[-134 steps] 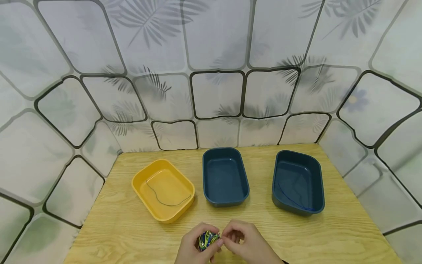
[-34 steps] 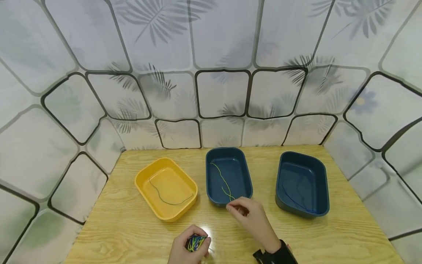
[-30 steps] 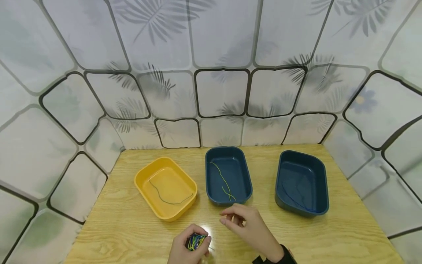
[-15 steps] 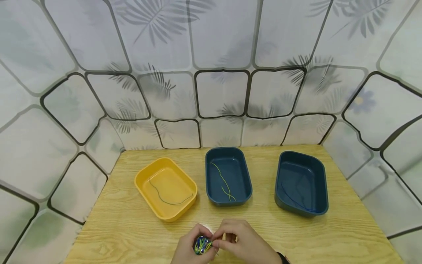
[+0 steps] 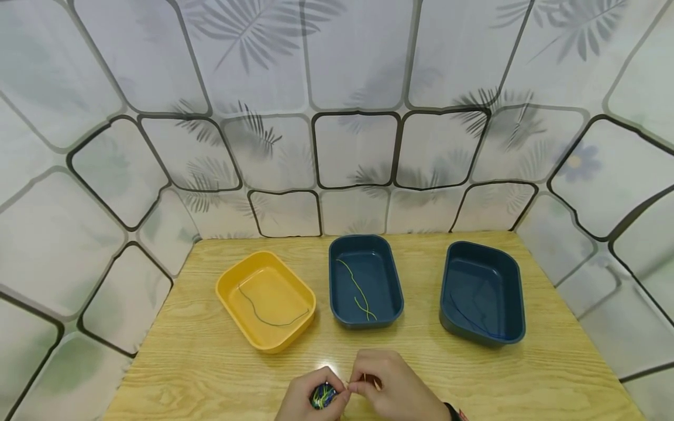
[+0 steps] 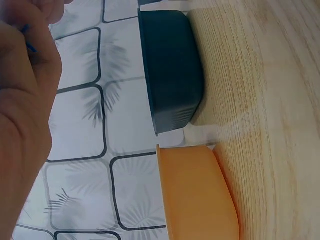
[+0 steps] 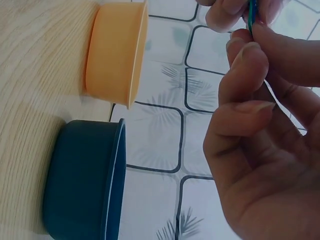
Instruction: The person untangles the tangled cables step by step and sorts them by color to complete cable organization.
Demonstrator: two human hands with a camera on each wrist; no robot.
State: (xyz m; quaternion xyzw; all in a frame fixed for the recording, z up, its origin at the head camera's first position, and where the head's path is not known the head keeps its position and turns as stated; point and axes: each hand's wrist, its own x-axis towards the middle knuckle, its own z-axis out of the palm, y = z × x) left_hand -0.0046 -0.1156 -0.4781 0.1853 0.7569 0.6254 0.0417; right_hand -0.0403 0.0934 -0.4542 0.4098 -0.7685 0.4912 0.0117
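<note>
My left hand point(image 5: 297, 403) grips a small bundle of thin wires point(image 5: 323, 396) in blue, yellow and green, low in the head view. Close against it, my right hand point(image 5: 392, 386) pinches the end of a strand between thumb and forefinger. In the right wrist view that wire point(image 7: 251, 17) looks green and runs between the two hands. Yellow-green wire point(image 5: 354, 278) lies crossed over itself or in two pieces in the middle blue tray point(image 5: 363, 323). A grey-green wire point(image 5: 255, 314) curves across the yellow tray point(image 5: 237, 318). The right-hand blue tray point(image 5: 476, 335) holds a blue wire point(image 5: 468, 320).
All three trays stand in a row beyond the hands on a light wooden table point(image 5: 179, 362). A patterned cloth point(image 5: 353, 149) hangs behind the table and along both sides.
Yellow-green wire has come to lie in the middle tray, which held none at first. My right hand let go of it there, drew back to my left hand and took hold of another strand.
</note>
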